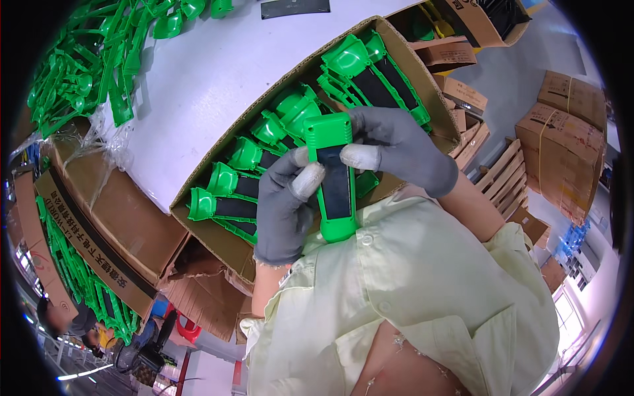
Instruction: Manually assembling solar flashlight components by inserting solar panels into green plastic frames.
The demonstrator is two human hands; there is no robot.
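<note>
A green plastic housing (338,228) with a long black panel down its face is held upright close to my body. My left hand (285,204), in a grey glove with whitish fingertips, grips its left edge. From the other side my right hand (403,148), gloved the same way, closes on its upper right part, the thumb lying across the black panel. Just beyond my hands stands an open cardboard box (228,142) with several similar green housings (224,178) inside, their black panels partly showing. My hands hide part of the box's contents.
On the white table (191,79) lies a heap of loose green plastic parts (99,72), with a dark flat piece (294,8) at the far edge. Another carton (92,244) of green parts stands at left. Stacked cartons (561,152) and a wooden pallet (500,178) are at right.
</note>
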